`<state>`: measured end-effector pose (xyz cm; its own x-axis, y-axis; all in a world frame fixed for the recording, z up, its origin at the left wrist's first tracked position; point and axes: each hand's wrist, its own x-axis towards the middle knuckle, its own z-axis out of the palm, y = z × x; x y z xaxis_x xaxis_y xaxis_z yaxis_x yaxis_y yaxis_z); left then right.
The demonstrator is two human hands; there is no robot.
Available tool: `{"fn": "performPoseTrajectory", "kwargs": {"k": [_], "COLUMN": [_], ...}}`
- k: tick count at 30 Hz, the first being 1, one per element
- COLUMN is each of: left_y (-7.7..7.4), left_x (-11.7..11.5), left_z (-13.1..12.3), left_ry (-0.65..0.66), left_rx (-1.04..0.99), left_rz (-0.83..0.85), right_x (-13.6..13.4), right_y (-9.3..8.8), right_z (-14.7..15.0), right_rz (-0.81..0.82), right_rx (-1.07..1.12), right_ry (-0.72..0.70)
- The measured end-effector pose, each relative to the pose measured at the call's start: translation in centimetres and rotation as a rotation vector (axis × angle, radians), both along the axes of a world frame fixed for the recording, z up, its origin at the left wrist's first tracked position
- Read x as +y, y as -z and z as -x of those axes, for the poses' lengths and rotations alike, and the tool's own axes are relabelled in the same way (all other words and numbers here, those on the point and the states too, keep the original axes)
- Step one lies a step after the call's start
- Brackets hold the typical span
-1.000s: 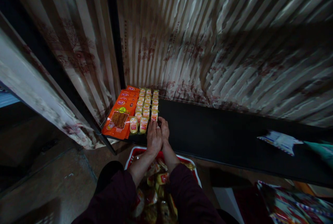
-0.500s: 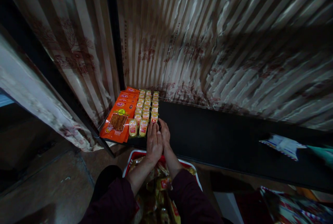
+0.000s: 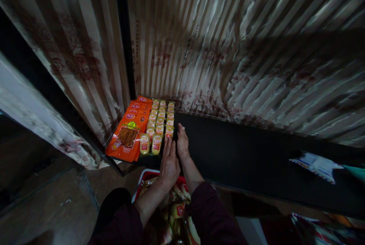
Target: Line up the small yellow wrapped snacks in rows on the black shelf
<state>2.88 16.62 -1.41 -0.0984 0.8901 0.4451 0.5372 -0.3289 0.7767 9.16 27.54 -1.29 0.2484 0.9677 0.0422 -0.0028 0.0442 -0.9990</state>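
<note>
On a black shelf (image 3: 242,154) lie rows of small yellow snack packets (image 3: 159,121) beside a stack of orange snack bags (image 3: 129,135). My left hand (image 3: 169,161) lies flat with straight fingers, its tips at the near end of the rightmost packet row. My right hand (image 3: 182,142) is stretched out alongside that row, fingers together and straight, its edge against the packets. Neither hand holds anything that I can see. Below my forearms sits a red basket (image 3: 148,174) filled with more packets.
Crumpled striped paper (image 3: 228,47) covers the wall behind the shelf. A black upright post (image 3: 124,40) stands left of the packets. A white and blue wrapper (image 3: 316,163) lies on the shelf at far right. Bare floor (image 3: 51,203) is at lower left.
Both hands were bunched together at the near end of the rightmost row; now the fingers are straightened. The right hand has slid farther along the row, and the left hand has drawn back slightly.
</note>
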Motion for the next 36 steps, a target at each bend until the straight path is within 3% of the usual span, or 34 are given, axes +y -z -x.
{"fn": "performPoseTrajectory", "kwargs": {"k": [8,20,30,36], "left_y": [-0.3,-0.4,-0.1,0.1], "left_x": [1.0,0.9,0.9,1.2], "left_z": [0.1,0.2,0.2,0.4], "left_ry": [-0.024,-0.064,-0.070,-0.076], "left_rx": [0.008,0.002,0.018,-0.007], "left_rz": [0.027,0.008,0.014,-0.005], "right_x": [1.6,2.0,6.1,7.3], "right_y": [-1.4,-0.4,-0.8,-1.7], "right_z": [1.4,1.5,1.0,1.9], "right_rz": [0.001,-0.026,-0.027,-0.075], "right_rx": [-0.014,-0.017,0.009,-0.016], "right_ry": [-0.056,-0.066,-0.055,-0.161]}}
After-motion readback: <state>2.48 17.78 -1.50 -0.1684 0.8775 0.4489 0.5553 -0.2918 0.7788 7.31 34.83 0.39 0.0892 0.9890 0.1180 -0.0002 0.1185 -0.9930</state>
